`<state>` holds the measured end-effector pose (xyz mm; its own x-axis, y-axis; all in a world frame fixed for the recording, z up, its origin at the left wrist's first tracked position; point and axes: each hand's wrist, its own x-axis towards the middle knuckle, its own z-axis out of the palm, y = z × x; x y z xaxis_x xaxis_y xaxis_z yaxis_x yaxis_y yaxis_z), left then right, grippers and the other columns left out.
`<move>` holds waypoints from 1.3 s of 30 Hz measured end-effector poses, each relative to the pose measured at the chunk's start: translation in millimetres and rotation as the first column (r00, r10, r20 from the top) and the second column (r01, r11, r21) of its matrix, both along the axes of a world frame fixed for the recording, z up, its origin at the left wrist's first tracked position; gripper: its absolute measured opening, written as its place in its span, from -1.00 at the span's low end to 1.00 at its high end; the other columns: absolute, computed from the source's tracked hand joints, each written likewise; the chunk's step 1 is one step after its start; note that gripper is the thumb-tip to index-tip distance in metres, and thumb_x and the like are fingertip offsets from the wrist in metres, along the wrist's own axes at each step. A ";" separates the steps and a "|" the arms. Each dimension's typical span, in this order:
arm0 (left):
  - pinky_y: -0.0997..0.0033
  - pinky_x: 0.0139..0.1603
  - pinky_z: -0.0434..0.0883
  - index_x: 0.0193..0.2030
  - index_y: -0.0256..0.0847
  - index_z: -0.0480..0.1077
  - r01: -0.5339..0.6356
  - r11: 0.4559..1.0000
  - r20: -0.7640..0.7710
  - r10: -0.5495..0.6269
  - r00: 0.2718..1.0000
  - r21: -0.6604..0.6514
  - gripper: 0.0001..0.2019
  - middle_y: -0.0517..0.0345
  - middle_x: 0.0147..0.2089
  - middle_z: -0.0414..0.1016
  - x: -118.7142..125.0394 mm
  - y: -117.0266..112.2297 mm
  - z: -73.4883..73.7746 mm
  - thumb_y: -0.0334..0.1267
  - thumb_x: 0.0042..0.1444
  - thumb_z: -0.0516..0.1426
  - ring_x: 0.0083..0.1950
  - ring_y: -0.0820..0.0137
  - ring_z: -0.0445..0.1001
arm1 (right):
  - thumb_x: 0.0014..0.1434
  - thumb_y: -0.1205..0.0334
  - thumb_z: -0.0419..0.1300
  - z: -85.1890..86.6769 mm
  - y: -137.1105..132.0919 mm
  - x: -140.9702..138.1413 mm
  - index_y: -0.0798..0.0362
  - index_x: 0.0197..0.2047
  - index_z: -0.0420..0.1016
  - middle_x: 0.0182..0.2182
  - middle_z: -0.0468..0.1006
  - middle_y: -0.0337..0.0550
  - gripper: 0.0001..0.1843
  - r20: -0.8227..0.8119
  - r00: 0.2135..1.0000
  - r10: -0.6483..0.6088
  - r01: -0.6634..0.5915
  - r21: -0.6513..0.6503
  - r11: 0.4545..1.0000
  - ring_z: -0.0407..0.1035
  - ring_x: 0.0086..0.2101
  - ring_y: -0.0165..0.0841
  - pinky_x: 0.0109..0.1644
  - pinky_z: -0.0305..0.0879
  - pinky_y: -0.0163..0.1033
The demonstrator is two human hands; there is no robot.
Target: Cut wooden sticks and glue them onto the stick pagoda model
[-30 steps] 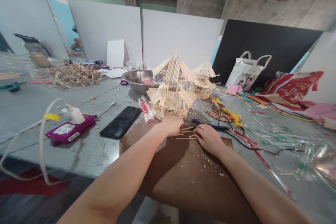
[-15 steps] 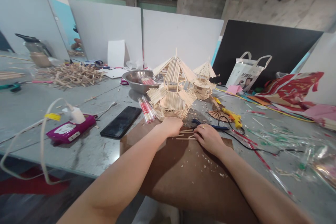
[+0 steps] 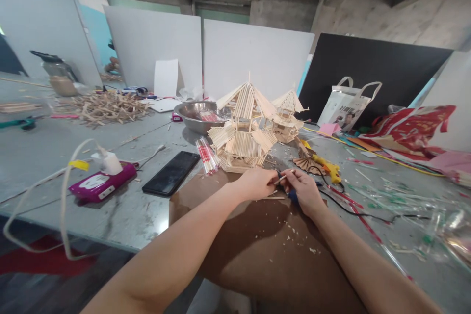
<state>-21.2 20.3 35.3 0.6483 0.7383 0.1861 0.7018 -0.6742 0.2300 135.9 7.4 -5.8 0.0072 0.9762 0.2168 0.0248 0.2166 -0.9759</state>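
Note:
My left hand [image 3: 259,184] is closed on a thin wooden stick [image 3: 281,178] that slants up toward my right hand. My right hand [image 3: 303,190] is closed around blue-handled pliers [image 3: 293,196], with its fingertips close to the stick's far end. The pliers' jaws are mostly hidden between the hands. Another short stick [image 3: 274,198] lies below on the brown board [image 3: 253,245], among pale wood crumbs. Just behind my hands stands a model pavilion made of sticks [image 3: 245,142], with a second stick pavilion [image 3: 287,113] behind it at right.
Left of the board lie a black phone [image 3: 171,172], packs of sticks [image 3: 207,156] and a purple power strip [image 3: 103,182]. Farther back are a steel bowl [image 3: 195,120] and a stick pile [image 3: 110,107]. A yellow glue gun [image 3: 327,168] and plastic wrappers [image 3: 401,196] lie at right.
My left hand has moved right and lifted a stick from the board. My right hand has taken hold of the pliers, and both hands are now close together.

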 end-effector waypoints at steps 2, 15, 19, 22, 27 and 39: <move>0.49 -0.51 0.16 -0.43 -0.19 0.34 0.011 1.000 0.082 -0.010 0.997 -0.021 -0.79 0.13 -0.46 0.42 2.1 1.3 -3.3 -0.23 0.02 -0.09 -0.43 0.40 0.36 | -0.11 -0.02 0.17 3.6 -0.3 2.4 0.10 -0.44 0.36 -0.65 0.40 -0.29 -0.67 -0.120 0.992 -0.036 0.037 0.007 0.999 0.18 -0.67 -0.53 -0.58 0.09 -0.38; 0.64 -0.72 -0.05 -0.38 -0.25 0.26 0.143 0.920 0.917 0.329 0.226 -0.365 -0.81 0.40 -0.77 0.06 -13.7 15.9 32.9 -0.19 0.07 -0.06 -0.77 0.65 -0.04 | -0.03 -0.01 0.09 -7.8 1.3 6.5 0.10 -0.40 0.36 -0.57 0.40 -0.25 -0.69 0.252 0.967 0.049 -0.067 0.062 0.996 0.19 -0.62 -0.51 -0.52 0.13 -0.36; 0.66 -0.76 -0.09 -0.41 -0.25 0.26 0.166 0.912 0.924 0.354 0.145 -0.375 -0.84 0.39 -0.77 0.06 -11.4 20.9 39.7 -0.23 0.07 -0.05 -0.79 0.67 -0.05 | 0.02 0.01 0.03 -10.5 0.3 7.4 0.09 -0.42 0.37 -0.57 0.40 -0.23 -0.70 0.458 0.888 0.041 -0.095 0.096 0.991 0.20 -0.60 -0.48 -0.50 0.14 -0.34; 0.67 -0.78 -0.11 -0.41 -0.25 0.26 0.164 0.910 0.922 0.361 0.143 -0.381 -0.85 0.39 -0.78 0.06 -10.0 25.6 40.7 -0.24 0.07 -0.04 -0.80 0.67 -0.05 | 0.03 0.03 0.01 -10.1 -0.4 8.4 0.09 -0.41 0.38 -0.56 0.41 -0.22 -0.70 0.533 0.846 0.030 -0.098 0.101 0.990 0.22 -0.59 -0.46 -0.48 0.15 -0.33; 0.68 -0.78 -0.12 -0.43 -0.25 0.23 0.188 0.880 0.899 0.415 0.140 -0.436 -0.86 0.41 -0.79 0.03 -11.0 31.7 43.6 -0.23 0.05 -0.02 -0.81 0.68 -0.06 | 0.04 0.07 -0.01 -8.3 -2.7 7.2 0.08 -0.40 0.37 -0.54 0.42 -0.21 -0.73 0.582 0.813 0.027 -0.103 0.097 0.990 0.25 -0.54 -0.43 -0.43 0.17 -0.32; 0.67 -0.78 -0.14 -0.44 -0.23 0.17 0.247 0.855 0.889 0.448 0.089 -0.456 -0.86 0.38 -0.77 0.10 -8.4 32.4 48.8 -0.24 0.08 -0.05 -0.82 0.69 -0.07 | 0.04 0.10 -0.02 -3.3 -8.2 3.3 0.08 -0.43 0.37 -0.56 0.41 -0.22 -0.74 0.613 0.787 0.061 -0.129 0.068 0.989 0.25 -0.52 -0.42 -0.42 0.15 -0.33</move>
<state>-29.6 52.7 84.1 0.0605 0.9705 0.2335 -0.3262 -0.2019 0.9235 139.1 -0.8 -9.1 -0.2515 0.9372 0.2417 0.5797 0.3458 -0.7378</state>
